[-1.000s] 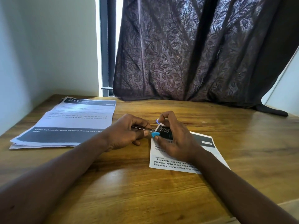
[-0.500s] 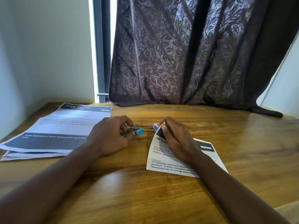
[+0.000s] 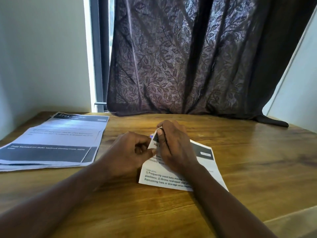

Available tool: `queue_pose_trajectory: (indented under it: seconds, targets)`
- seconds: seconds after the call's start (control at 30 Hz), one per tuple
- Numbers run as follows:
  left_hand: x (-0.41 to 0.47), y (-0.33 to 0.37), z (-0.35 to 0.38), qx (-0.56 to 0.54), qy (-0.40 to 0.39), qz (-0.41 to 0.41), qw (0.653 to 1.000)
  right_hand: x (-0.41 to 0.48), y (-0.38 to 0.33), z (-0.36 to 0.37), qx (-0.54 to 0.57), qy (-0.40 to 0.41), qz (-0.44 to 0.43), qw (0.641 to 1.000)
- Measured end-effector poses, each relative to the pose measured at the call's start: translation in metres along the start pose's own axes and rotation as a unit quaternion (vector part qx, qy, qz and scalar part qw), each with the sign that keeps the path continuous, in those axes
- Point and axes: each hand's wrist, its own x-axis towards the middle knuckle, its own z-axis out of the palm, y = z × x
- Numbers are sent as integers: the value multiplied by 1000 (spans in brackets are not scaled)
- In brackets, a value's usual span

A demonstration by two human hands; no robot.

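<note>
head cam | faces forward-down | close over table (image 3: 240,169) | single view

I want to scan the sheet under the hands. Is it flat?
No: the sheet has its top left corner bent up, pinched by the right hand; the rest lies on the table.

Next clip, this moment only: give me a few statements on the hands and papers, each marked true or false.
1. The right hand pinches a corner of the printed sheet and holds that corner up off the table. True.
2. The stack of papers lies to the right of both hands. False: it lies to their left, near the table's left edge.
3. A dark curtain with a leaf pattern hangs behind the table. True.
4. The left hand rests flat on the stack of papers. False: its fingers are curled, and it sits right beside the lifted corner, apart from the stack.
</note>
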Motion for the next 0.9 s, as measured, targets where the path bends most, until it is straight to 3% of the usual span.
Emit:
queue_pose_trajectory:
  seconds: [0.1, 0.27, 0.4, 0.47, 0.53, 0.63, 0.7, 0.83, 0.9]
  targets:
    - [2, 0, 4, -43, 25, -39, 998, 2, 6, -7, -43, 48, 41, 997]
    - [6, -5, -4, -88, 121, -74, 986, 0, 33, -28, -119, 192, 234, 946]
    - [16, -4, -7, -179, 163, -102, 965, -8, 47, -29, -81, 115, 372, 918]
    - [22, -4, -5, -209, 167, -111, 957, -9, 52, -25, -33, 86, 420, 903]
    - [27, -6, -2, -221, 166, -118, 954, -7, 54, -24, 68, 105, 459, 880]
    - [29, -9, 4, -221, 155, -117, 956, -5, 58, -26, 298, 182, 504, 790]
    - [28, -10, 8, -180, 160, -96, 966, -5, 64, -29, 344, 206, 502, 766]
    - [20, -12, 8, 105, 124, -28, 986, -12, 79, -40, 280, 233, 487, 794]
    - [21, -18, 8, 162, 95, -13, 982, -20, 89, -51, 257, 233, 511, 787]
